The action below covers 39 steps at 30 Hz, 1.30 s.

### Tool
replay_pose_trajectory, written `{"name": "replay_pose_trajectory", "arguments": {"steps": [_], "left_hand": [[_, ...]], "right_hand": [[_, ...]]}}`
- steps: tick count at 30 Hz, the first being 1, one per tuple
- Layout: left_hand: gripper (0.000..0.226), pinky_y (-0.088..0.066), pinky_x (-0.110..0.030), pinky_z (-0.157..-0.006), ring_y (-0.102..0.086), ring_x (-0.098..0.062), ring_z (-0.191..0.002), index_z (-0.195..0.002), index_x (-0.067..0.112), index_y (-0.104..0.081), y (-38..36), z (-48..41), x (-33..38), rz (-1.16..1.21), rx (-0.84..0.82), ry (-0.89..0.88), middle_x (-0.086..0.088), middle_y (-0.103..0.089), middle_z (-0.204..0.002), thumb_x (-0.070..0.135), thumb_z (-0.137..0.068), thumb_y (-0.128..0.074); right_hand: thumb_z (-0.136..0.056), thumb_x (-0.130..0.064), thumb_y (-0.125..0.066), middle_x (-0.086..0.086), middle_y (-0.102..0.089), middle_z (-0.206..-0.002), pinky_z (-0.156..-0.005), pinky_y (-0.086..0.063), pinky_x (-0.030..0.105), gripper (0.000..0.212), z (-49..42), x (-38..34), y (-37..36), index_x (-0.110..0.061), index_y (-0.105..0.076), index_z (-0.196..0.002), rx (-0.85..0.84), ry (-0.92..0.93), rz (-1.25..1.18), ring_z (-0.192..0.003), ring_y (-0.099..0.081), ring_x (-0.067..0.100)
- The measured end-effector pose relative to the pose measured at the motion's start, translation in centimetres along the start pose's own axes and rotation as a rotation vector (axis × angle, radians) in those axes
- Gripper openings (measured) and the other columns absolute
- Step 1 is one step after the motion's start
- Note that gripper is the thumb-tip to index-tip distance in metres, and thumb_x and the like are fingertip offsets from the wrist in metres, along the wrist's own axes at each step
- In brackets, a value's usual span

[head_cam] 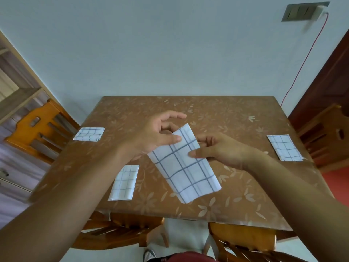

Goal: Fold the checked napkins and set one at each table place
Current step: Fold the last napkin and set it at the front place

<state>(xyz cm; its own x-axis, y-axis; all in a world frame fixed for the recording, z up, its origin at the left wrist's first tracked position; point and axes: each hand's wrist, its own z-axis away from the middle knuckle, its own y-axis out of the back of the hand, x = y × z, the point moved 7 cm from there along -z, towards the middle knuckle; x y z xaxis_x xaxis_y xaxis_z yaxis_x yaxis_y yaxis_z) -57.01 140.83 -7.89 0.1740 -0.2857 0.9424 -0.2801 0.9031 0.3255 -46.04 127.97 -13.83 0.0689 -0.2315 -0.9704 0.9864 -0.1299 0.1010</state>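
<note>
Left hand [156, 135] and right hand [221, 150] both pinch a folded white blue-checked cloth napkin [184, 165] above the brown floral tabletop [236, 118]; three folded napkins lie at places

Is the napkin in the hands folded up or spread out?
Folded. The held napkin is a narrow strip, pinched by left hand and right hand.

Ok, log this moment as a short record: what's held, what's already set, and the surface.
held: checked napkin, folded, off the table
left hand: pinching its upper left edge
right hand: pinching its right edge
set napkins: far left, near left, right
surface: brown floral table
</note>
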Motion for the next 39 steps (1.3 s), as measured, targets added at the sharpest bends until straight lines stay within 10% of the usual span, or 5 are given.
{"name": "replay_pose_trajectory", "arguments": {"steps": [9,22,31,35,39], "left_hand": [[0.037,-0.059,-0.038,-0.075,-0.072,-0.024,-0.099,-0.118,0.018,-0.07,-2.1,1.0,-6.2,0.562,0.065,0.203,-0.007,-0.075,-0.108,0.038,-0.087,-0.076],[0.011,-0.056,-0.048,-0.096,-0.063,-0.009,-0.11,-0.115,0.045,-0.048,-1.7,-0.1,-7.2,-0.077,0.423,0.018,0.014,-0.061,-0.12,0.039,-0.106,-0.044],[0.043,-0.057,-0.025,-0.06,-0.072,-0.004,-0.084,-0.121,0.041,-0.047,-4.9,0.1,-12.4,0.123,0.087,0.134,-0.002,-0.071,-0.107,0.003,-0.102,-0.054],[0.031,-0.06,-0.031,-0.058,-0.071,-0.017,-0.081,-0.102,0.027,-0.065,-8.4,0.7,-15.5,0.111,-0.059,0.232,-0.019,-0.071,-0.116,-0.004,-0.098,-0.058],[0.056,-0.06,-0.019,-0.071,-0.067,-0.006,-0.101,-0.133,0.026,-0.056,-12.1,0.6,-18.0,0.153,-0.176,0.325,0.003,-0.063,-0.125,-0.01,-0.091,-0.064]], "right_hand": [[-0.103,-0.009,-0.057,0.016,-0.076,-0.118,-0.087,-0.061,0.047,0.023,0.4,1.3,1.2,-0.006,-0.069,-0.123,0.363,0.066,-0.424,-0.11,-0.073,0.036],[-0.098,-0.001,-0.064,0.007,-0.077,-0.119,-0.079,-0.063,0.044,0.041,0.8,4.0,-1.5,-0.017,-0.057,-0.134,0.539,0.039,-0.402,-0.108,-0.075,0.029],[-0.099,-0.002,-0.062,0.005,-0.077,-0.112,-0.082,-0.065,0.046,0.03,5.0,8.8,-2.7,-0.019,-0.06,-0.124,0.789,-0.197,-0.298,-0.102,-0.075,0.025],[-0.099,-0.005,-0.063,0.004,-0.079,-0.112,-0.09,-0.062,0.053,0.024,7.0,12.9,-2.7,-0.017,-0.065,-0.12,0.857,-0.291,-0.312,-0.104,-0.076,0.025],[-0.098,-0.01,-0.064,0.0,-0.079,-0.11,-0.096,-0.059,0.056,0.021,8.1,16.9,-1.6,-0.021,-0.066,-0.116,0.844,-0.388,-0.206,-0.104,-0.075,0.022]]}}
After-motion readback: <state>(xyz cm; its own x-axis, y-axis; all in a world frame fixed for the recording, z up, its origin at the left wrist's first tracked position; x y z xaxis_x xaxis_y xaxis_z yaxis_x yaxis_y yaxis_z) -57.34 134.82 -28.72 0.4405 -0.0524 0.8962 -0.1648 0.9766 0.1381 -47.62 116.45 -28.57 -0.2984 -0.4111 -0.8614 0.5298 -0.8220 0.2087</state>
